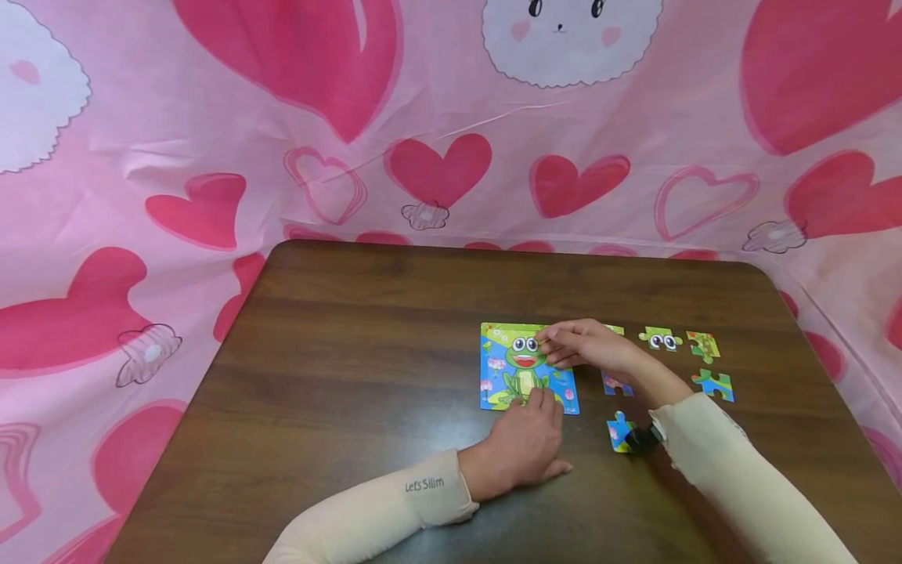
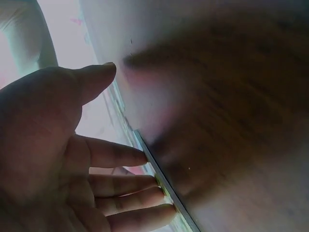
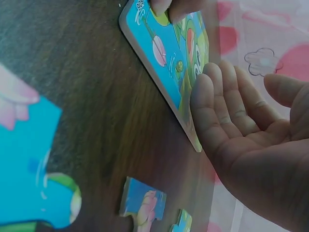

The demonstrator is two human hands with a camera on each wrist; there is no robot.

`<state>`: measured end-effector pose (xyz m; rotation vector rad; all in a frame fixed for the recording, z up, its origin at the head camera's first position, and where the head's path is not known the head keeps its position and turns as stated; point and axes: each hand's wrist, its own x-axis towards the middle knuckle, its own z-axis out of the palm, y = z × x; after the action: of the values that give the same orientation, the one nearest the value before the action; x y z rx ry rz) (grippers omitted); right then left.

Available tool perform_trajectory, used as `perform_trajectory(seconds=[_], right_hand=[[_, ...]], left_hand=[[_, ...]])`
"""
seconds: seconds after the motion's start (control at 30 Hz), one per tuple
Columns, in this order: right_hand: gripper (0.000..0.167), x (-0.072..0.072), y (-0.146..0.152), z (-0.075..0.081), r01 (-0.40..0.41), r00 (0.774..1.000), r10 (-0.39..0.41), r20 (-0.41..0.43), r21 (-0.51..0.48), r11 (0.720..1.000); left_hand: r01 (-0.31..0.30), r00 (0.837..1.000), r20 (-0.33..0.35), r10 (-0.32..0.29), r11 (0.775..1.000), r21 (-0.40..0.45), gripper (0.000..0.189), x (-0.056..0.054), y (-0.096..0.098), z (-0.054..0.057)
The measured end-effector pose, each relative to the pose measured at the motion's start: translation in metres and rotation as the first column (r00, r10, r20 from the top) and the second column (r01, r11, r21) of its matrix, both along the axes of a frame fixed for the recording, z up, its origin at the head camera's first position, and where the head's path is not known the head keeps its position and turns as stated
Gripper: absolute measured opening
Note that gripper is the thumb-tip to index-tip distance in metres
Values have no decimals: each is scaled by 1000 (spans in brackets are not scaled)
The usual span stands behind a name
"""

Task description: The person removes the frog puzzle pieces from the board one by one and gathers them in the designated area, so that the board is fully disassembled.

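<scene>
A square puzzle board [image 1: 499,384] printed with a green frog on blue lies flat on the table. My left hand [image 1: 524,439] has its straight fingertips at the board's near edge; in the left wrist view its fingers [image 2: 125,152] reach that edge with the thumb held apart. My right hand [image 1: 588,345] is over the board's upper right corner. The right wrist view shows its palm bare and its fingers [image 3: 205,101] gently bent against the board, with nothing held. Part of the frog picture is hidden under both hands.
Right of the board lie several loose puzzle pieces: one with eyes [image 1: 661,340], a green one [image 1: 703,345], a blue-green one [image 1: 715,385], a pink-flower one [image 1: 617,384] partly behind the right hand, and a blue one [image 1: 619,432] near the right wrist. A pink heart-print cloth [image 1: 437,94] hangs behind the brown table [image 1: 338,337].
</scene>
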<state>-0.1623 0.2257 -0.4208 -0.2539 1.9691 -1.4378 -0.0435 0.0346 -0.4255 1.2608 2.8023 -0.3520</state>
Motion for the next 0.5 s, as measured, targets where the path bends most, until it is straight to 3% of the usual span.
perform_trajectory(seconds=[0.2,0.33,0.5], right_hand=[[44,-2,-8,1,-30,999,29,12,31,999],[44,-3,-13,2,-53,998,52,16,34,998],[45,-3,-16,0,-64,997,62,43,39,997]], left_hand=[[-5,999,-52,3,999,-48,87,3,1,-1],[9,991,-129,-19,997,-76,89,5,2,-3],[16,990,-137,-23,998,-57,87,6,2,-5]])
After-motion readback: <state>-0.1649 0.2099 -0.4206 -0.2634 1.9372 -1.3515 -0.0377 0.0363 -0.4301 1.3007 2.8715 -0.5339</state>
